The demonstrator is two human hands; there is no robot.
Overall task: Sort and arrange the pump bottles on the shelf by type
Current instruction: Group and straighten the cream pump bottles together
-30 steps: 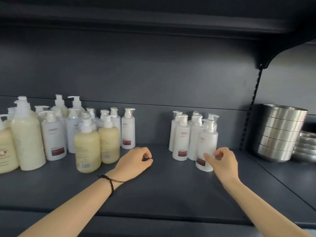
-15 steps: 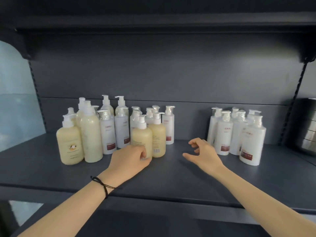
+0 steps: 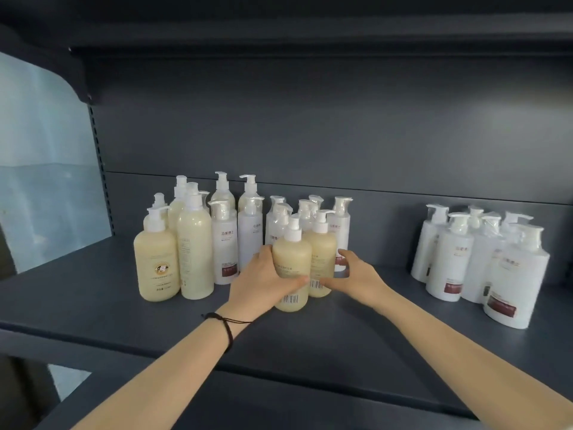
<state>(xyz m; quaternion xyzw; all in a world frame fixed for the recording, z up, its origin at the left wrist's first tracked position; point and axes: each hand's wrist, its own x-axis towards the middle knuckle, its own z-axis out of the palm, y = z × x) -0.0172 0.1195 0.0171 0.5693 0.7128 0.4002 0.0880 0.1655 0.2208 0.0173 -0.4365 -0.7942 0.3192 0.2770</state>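
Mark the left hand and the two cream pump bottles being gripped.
left hand (image 3: 259,283), head view, back of the hand.
front cream pump bottle (image 3: 291,254), head view, upper body.
rear cream pump bottle (image 3: 324,251), head view, upper body.

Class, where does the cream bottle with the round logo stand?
Head view: the round-logo bottle stands front left of the left cluster, a taller cream bottle at its right.

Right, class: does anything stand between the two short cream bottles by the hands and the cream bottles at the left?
Yes: a white bottle with a red label stands directly between the short cream bottles and the left cream group. The shelf before it looks bare.
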